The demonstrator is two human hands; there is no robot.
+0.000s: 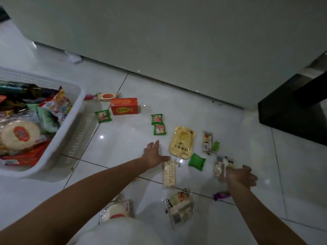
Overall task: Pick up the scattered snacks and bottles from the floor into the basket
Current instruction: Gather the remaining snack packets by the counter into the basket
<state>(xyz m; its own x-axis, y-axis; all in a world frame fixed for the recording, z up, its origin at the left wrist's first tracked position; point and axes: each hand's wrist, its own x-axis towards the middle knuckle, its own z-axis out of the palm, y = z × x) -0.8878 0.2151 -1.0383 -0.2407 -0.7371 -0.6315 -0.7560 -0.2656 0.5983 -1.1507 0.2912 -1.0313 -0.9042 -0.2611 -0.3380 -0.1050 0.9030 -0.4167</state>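
— Where are the grips?
— The left grip (155,155) is released, fingers spread, at mid-frame just left of the yellow pouch (181,142). The right grip (241,176), lower right, is released too, beside a clear packet (218,167); I cannot tell if it is touching.
— And the basket?
— The white basket (44,81) is at the left edge, piled with snacks. A red box (124,106) lies on the floor (123,138) just right of it.

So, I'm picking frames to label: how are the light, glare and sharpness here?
Head view: dim, greenish light; glare spots on the glossy floor tiles; wide-angle bending toward the edges; the basket looks motion-smeared; print on the yellow pouch is legible.
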